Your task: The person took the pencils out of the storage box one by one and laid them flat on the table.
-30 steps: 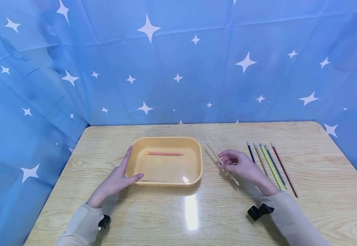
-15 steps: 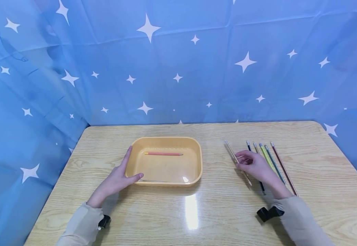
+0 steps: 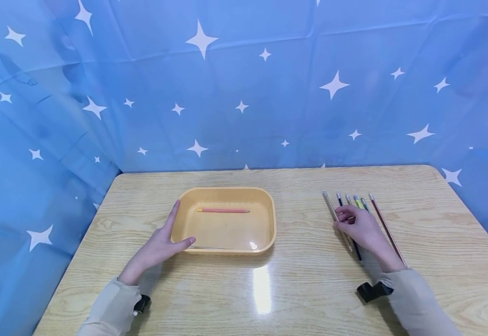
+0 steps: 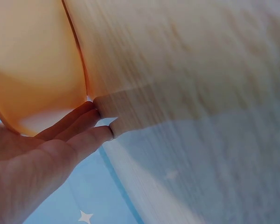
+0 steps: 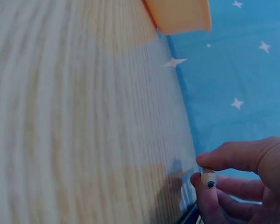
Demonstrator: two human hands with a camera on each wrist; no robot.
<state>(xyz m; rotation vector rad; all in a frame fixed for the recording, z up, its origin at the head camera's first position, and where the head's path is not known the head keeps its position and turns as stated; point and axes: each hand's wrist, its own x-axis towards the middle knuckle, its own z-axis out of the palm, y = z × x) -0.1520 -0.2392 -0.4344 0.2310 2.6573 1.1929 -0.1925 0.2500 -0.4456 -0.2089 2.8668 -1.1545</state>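
Observation:
A shallow yellow-orange plastic tray (image 3: 210, 192) stands on the table, with a coral pencil (image 3: 223, 210) lying inside. My left hand (image 3: 161, 245) rests on its left end, thumb and fingers spread and straight. In the left wrist view, that hand's fingers (image 4: 86, 140) lie along the tray's outside wall. Thumb and fingers of my right hand (image 3: 359, 228) pinch a tan pencil (image 3: 329, 204) just left of a row of pencils. In the right wrist view the pencil's tip (image 5: 208, 180) points at the camera between the fingertips.
Beside and partly under my right hand lie a dark pencil (image 3: 340, 199), a lime one (image 3: 357, 201), a green one (image 3: 365, 205) and a dark red one (image 3: 384, 224). A starred blue curtain (image 3: 286, 93) hangs behind the wooden table (image 3: 302, 289).
My right hand has moved right with the tan pencil, from beside the tray to the left end of the pencil row. My left hand has stayed on the tray.

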